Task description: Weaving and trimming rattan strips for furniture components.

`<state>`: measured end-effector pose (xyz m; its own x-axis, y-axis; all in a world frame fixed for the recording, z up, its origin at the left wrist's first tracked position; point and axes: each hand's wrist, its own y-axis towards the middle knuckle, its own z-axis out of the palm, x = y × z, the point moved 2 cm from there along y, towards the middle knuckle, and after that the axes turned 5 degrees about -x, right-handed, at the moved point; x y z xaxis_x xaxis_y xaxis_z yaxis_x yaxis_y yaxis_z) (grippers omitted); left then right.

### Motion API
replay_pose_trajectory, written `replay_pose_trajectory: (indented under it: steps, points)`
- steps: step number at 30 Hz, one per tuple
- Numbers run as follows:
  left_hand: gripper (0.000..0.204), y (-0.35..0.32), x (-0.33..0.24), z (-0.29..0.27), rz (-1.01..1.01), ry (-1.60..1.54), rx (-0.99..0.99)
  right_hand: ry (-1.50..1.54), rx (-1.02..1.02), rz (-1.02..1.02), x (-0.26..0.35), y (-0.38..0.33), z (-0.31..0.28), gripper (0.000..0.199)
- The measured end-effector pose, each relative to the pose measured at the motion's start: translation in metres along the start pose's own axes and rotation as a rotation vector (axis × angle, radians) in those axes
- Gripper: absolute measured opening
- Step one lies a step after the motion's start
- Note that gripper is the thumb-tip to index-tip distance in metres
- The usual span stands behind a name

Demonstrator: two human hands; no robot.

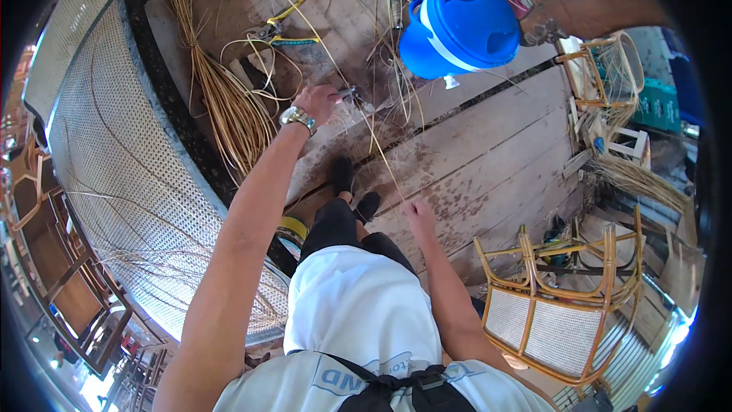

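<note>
A long, thin rattan strand (386, 163) runs slantwise across the worn wooden boards. My right hand (419, 219) is closed on its near end, fingers pinched together. My left hand (319, 104), with a metal watch at the wrist, is closed beside the strand farther up. At its fingertips is a small shiny metal piece (348, 94), whose kind I cannot make out. Left of that hand lies a thick bundle of rattan strands (221, 99). Yellow-handled cutters (284, 30) lie beyond it, near loose curled strands.
A blue water jug (465, 27) with a white tap stands ahead to the right. A curved frame with woven cane webbing (126, 156) fills the left side. At lower right lies a rattan chair (549, 320). A roll of tape (291, 227) sits by my legs.
</note>
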<state>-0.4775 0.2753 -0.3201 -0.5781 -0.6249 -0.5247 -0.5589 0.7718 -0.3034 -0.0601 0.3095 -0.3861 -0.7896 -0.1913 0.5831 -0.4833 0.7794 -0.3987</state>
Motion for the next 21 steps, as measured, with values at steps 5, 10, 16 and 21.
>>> replay_pose_trajectory:
  steps: [5, 10, 16, 21]
  points:
    - [0.027, 0.005, 0.005, -0.003, -0.001, 0.063, 0.042, -0.006, 0.093, -0.074, 0.043, 0.014, -0.014, 0.035]
    - [0.026, 0.006, 0.002, 0.0, -0.016, 0.03, 0.0, 0.372, -0.062, -0.287, 0.171, 0.097, -0.005, 0.052]
    - [0.026, 0.005, -0.003, -0.001, -0.057, -0.002, 0.01, 0.231, 0.222, 0.138, 0.213, 0.138, 0.016, 0.048]
    - [0.028, 0.004, 0.002, 0.002, -0.051, 0.031, 0.049, -0.013, -0.064, -0.109, 0.22, 0.133, 0.034, 0.04]
